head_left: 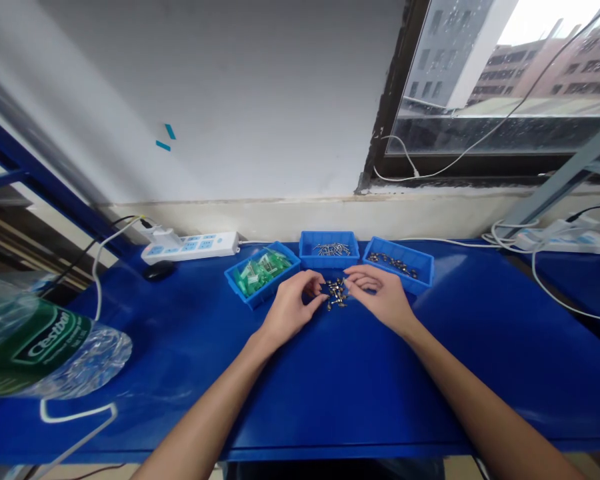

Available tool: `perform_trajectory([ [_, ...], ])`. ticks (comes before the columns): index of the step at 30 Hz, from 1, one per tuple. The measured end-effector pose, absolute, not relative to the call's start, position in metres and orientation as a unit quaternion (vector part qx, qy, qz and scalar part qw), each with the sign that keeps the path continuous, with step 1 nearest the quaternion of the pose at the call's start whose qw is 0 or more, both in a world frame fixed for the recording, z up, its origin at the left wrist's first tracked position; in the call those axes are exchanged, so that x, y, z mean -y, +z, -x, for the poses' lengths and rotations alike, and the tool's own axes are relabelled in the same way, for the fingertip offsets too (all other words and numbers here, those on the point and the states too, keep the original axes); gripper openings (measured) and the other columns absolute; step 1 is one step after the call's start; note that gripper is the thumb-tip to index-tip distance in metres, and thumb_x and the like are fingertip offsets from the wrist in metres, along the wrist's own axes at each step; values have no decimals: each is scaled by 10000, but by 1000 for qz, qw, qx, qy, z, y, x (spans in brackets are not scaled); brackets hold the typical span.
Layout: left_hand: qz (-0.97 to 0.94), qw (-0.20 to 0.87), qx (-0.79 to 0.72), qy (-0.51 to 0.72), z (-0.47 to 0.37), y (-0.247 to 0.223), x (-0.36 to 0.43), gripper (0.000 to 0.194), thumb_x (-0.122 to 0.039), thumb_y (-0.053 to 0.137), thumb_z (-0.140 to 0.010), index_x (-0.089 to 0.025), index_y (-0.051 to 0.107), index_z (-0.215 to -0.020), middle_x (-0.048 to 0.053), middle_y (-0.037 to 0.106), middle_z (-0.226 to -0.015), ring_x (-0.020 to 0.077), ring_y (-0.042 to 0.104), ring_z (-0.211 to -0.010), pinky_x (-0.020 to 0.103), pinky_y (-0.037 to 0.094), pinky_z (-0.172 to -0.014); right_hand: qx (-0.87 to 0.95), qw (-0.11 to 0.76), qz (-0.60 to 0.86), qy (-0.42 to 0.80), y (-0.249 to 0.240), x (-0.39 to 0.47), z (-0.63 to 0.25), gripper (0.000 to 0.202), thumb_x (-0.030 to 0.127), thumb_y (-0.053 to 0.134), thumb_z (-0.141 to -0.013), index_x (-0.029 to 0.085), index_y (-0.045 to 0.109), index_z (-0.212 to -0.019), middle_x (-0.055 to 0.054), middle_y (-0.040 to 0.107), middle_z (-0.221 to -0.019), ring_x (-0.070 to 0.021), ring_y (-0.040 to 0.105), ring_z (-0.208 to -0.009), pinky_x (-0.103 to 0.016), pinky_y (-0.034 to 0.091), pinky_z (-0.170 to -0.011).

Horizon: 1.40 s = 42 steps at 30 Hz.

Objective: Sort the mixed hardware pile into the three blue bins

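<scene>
**Two hands flank the little metal pile!**

And here we are at the blue table (325, 387), where a small heap of metal pieces (337, 293) lies on the bare top, right between the hands; the left hand (294, 300) is at its left edge, fingers curled, a narrow gap showing between thumb and fingertips; over on the other side, the right hand (384, 298) has its fingertips at the heap's upper right, thumb and forefinger set narrow, and whether a piece is pinched there, I cannot tell!

Just beyond, three blue bins line up; the left bin (254, 301) holds green packets (263, 270), the middle bin (329, 262) carries silvery screws or nails (334, 249), too small to say which, and the right bin (419, 285), set at an angle, has dark metal pieces (393, 263) in it; out left, a big bottle (55, 347) with a green label leans in, near a white power strip (200, 246) by the wall (240, 100).
</scene>
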<state>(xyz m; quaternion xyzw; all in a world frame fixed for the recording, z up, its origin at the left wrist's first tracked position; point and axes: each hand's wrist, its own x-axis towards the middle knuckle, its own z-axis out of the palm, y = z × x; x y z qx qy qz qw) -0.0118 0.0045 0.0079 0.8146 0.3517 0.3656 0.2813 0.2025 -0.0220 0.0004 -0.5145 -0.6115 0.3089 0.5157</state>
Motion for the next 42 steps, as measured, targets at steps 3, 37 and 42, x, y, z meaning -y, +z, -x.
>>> perform_trajectory([
  [3, -766, 374, -341, 397, 7, 11, -2, 218, -241, 707, -872, -183, 563, -1026, 12, 640, -880, 144, 631, -772, 294, 555, -747, 684, 451, 474, 323, 1, 27, -199, 261, 331, 681, -831, 188, 749, -1039, -63, 755, -863, -187, 701, -715, -337, 606, -682],
  [37, -876, 188, -340, 286, 19, -4, -10, 211, -98, 597, -917, -182, 700, -1080, 86, 725, -1099, 230, 689, -996, 388, 561, -902, 468, 645, 540, 272, 15, 21, -214, 287, 339, 758, -798, 152, 724, -1013, -101, 762, -862, -240, 761, -733, -377, 648, -667],
  [42, -804, 283, -371, 368, 13, 3, -9, 171, -141, 708, -852, -170, 719, -1020, 64, 726, -952, 185, 703, -814, 325, 595, -777, 553, 576, 528, 291, 8, 22, -210, 250, 326, 728, -814, 165, 730, -1006, -67, 757, -784, -216, 750, -683, -359, 632, -678],
])
